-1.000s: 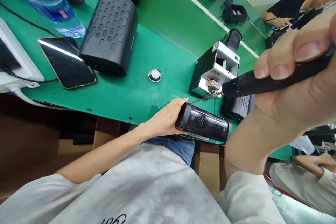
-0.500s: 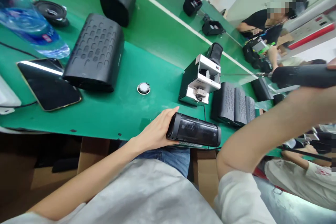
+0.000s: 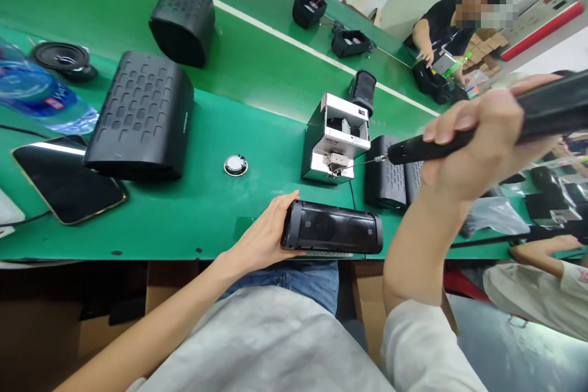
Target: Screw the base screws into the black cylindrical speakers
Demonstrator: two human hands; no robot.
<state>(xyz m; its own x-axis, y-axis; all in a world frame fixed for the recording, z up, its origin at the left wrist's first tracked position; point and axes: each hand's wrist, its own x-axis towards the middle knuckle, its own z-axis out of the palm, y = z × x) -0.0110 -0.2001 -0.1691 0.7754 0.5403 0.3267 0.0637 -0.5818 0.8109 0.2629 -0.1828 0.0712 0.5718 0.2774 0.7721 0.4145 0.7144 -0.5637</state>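
My left hand (image 3: 271, 226) is wrapped around the left end of a black speaker (image 3: 335, 228), which lies lengthwise at the table's front edge. In my right hand (image 3: 482, 135) is a black electric screwdriver (image 3: 427, 148), raised over the table and pointing left. Its thin bit reaches the front of a silver and black screw feeder (image 3: 337, 141), at the small metal outlet; whether a screw sits on the tip is too small to tell. A small round silver part (image 3: 236, 165) lies on the green table (image 3: 211, 214) left of the feeder.
Large black speaker housings (image 3: 142, 116) stand at the left, near a phone (image 3: 64, 177), a water bottle (image 3: 41, 92) and a loose speaker driver (image 3: 62, 60). More housings (image 3: 386, 177) stand right of the feeder, behind my right forearm. A co-worker (image 3: 450, 24) sits across at the far right.
My right hand has come left and down with the electric screwdriver, bringing its bit to the screw feeder. My left hand stays on the speaker. The view has shifted slightly.
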